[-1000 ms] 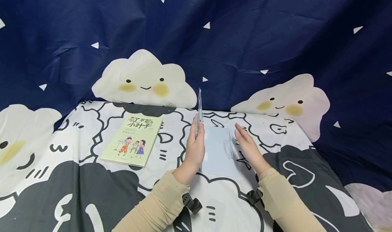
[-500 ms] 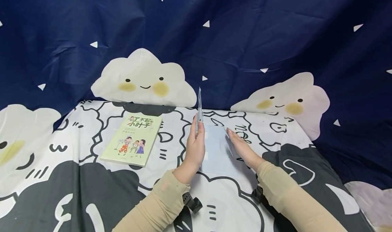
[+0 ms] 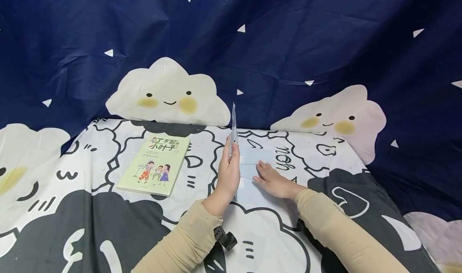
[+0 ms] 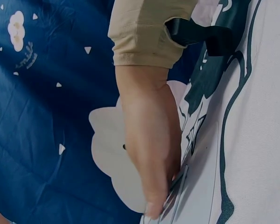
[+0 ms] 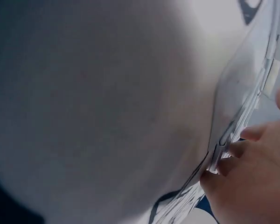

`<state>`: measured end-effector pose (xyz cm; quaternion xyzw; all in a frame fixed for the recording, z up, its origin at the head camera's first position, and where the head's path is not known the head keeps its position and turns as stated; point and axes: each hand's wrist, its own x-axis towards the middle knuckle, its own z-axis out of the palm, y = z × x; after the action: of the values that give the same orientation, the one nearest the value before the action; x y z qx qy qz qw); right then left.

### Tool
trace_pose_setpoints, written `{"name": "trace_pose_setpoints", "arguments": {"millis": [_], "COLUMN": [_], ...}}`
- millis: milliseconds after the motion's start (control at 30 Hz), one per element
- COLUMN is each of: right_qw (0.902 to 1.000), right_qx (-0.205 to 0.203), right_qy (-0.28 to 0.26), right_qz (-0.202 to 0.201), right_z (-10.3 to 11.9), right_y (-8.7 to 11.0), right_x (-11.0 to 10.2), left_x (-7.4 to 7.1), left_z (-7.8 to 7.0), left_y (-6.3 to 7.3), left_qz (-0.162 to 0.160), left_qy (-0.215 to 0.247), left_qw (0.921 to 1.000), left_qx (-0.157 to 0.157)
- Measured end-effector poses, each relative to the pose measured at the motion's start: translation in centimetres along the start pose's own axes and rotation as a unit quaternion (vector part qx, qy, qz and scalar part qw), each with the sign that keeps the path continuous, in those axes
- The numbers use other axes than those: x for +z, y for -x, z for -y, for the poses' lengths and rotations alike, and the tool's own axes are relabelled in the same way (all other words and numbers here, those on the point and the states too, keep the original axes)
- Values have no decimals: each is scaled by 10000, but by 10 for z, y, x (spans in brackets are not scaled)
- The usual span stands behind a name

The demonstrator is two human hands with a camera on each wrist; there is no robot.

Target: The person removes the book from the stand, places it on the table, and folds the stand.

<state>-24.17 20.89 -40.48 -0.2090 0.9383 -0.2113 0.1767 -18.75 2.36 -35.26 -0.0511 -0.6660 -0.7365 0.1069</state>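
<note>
A thin pale blue cover with clear plastic edges lies opened out; its flat half (image 3: pixel 252 195) is on the cloth, and the other half (image 3: pixel 234 122) stands upright, seen edge-on. My left hand (image 3: pixel 229 170) holds the upright half between thumb and fingers. My right hand (image 3: pixel 276 180) lies on the flat half with its fingers extended, pressing a clear flap (image 3: pixel 249 170) down. From the right wrist, the right hand (image 5: pixel 252 172) touches the clear plastic edge (image 5: pixel 219 156). In the left wrist view, my left hand (image 4: pixel 151 140) hides most of the upright half.
A light green book (image 3: pixel 153 166) with cartoon children on its cover lies to the left. The surface wears a black-and-white patterned cloth (image 3: pixel 267 235). Behind it hangs a dark blue curtain (image 3: pixel 267 56) with cloud and triangle prints.
My right hand has moved left and down, folding the clear flap from standing up to lying on the pale blue half. The left hand keeps its hold in place.
</note>
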Motion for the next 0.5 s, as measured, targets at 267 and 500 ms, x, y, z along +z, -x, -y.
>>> {"name": "trace_pose_setpoints", "arguments": {"millis": [267, 500], "right_qw": [9976, 9984], "right_qx": [14, 60], "right_qy": [685, 565], "right_qz": [-21, 26], "right_z": [-11, -3], "right_y": [-7, -2], "right_x": [11, 8], "left_x": [-1, -1], "left_z": [1, 2], "left_y": [0, 0], "left_qz": [79, 142], "left_qy": [91, 124], "left_qw": [9999, 9997], "left_qx": [-43, -158]}}
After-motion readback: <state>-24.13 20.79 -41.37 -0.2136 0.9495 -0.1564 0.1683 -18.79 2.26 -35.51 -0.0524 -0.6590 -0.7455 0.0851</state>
